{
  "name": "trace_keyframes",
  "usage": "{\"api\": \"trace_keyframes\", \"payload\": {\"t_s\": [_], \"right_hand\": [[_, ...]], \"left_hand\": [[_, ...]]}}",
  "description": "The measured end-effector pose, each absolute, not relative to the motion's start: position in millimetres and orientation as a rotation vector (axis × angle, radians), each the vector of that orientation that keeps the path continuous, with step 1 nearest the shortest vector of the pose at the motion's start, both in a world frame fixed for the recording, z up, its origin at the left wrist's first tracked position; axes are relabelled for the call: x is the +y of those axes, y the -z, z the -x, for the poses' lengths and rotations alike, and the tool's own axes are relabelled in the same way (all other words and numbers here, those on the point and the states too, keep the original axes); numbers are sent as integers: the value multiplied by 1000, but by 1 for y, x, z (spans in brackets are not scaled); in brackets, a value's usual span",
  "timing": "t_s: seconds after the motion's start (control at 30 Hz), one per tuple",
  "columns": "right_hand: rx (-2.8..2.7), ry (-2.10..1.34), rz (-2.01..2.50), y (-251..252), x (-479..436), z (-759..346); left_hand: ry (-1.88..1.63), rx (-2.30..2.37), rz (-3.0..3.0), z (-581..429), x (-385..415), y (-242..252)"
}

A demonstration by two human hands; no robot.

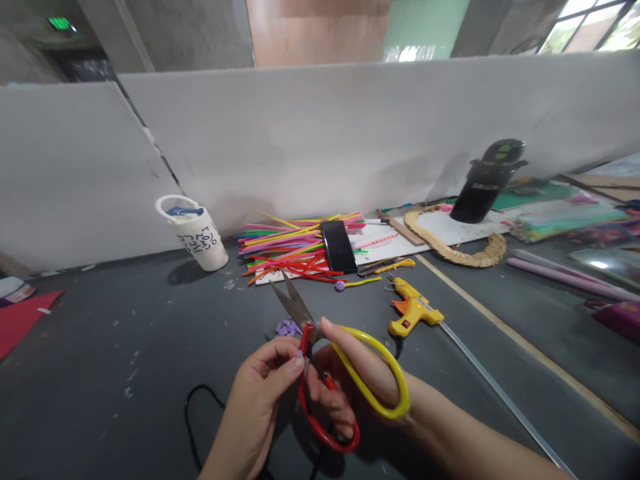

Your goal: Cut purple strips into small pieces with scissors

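My right hand (pixel 340 393) is inside the handles of a pair of scissors (pixel 296 303), one loop yellow and the other red. The blades point away from me and are slightly apart. My left hand (pixel 263 387) is closed beside the red handle, thumb and finger pinching a small purple piece (pixel 301 355), mostly hidden. Just beyond, a little heap of purple bits (pixel 287 327) lies on the dark table (pixel 125 340). Farther back is a purple ball on a yellow-green pipe cleaner (pixel 364 283).
Colourful pipe cleaners (pixel 285 243) lie at the back under a black phone (pixel 339 247). To the right is a yellow glue gun (pixel 415 310) with a long clear glue stick. A white cup (pixel 200 240) stands left, a black tumbler (pixel 480 190) right. A low partition (pixel 300 133) runs behind.
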State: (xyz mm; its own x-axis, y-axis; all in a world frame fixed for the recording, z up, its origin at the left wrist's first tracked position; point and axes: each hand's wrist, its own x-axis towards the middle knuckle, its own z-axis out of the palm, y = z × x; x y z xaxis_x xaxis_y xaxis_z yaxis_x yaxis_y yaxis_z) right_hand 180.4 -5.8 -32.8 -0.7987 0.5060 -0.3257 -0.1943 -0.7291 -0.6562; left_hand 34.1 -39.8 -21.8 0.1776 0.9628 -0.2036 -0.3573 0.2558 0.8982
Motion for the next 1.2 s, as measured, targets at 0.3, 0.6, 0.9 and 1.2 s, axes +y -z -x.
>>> {"api": "trace_keyframes", "payload": {"t_s": [0.3, 0.6, 0.9, 1.2], "right_hand": [[-1690, -1766, 874, 9, -8, -195], [-1851, -1929, 707, 10, -3, -204], [-1528, -1738, 853, 16, -9, -190], [-2036, -976, 866, 20, 7, -206]], "left_hand": [[-1133, 1174, -1382, -29, -40, 15], [-1268, 1452, -1352, -34, -45, 8], [-1388, 1415, -1334, -33, -46, -1], [-1550, 1376, -1208, -15, -46, -6]]}}
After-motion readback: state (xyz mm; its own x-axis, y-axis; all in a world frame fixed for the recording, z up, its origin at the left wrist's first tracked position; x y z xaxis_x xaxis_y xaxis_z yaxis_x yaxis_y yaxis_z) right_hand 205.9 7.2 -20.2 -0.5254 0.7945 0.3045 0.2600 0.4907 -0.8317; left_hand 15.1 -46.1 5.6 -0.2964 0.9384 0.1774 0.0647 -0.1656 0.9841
